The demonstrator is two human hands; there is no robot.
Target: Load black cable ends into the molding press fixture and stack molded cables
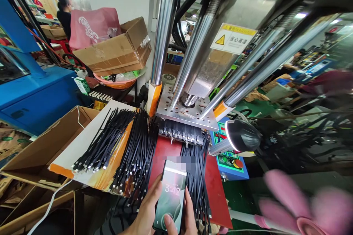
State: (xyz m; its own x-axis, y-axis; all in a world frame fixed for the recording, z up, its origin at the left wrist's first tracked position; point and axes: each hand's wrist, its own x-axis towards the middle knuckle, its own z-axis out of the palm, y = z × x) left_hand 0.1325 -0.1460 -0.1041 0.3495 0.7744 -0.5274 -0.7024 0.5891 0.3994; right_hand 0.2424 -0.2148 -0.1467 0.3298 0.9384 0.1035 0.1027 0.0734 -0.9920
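A smartphone (171, 194) with its screen lit, showing 3:42, is held upright low in the middle of the view. My left hand (146, 209) grips its left edge. My right hand (189, 211) is at its right edge, with a thumb on the round mark low on the screen. Behind the phone, black cables (197, 183) hang over a red board (168, 150). Their upper ends run to a metal fixture (180, 132) below the press plate (187, 112).
Bundles of black cables (107, 136) lie on a white board (64, 158) to the left. A lamp (244, 136) and a control box (228, 163) stand right of the press. A pink fan (311, 224) is at lower right. Cardboard boxes (110, 58) and a blue machine (41, 95) are left.
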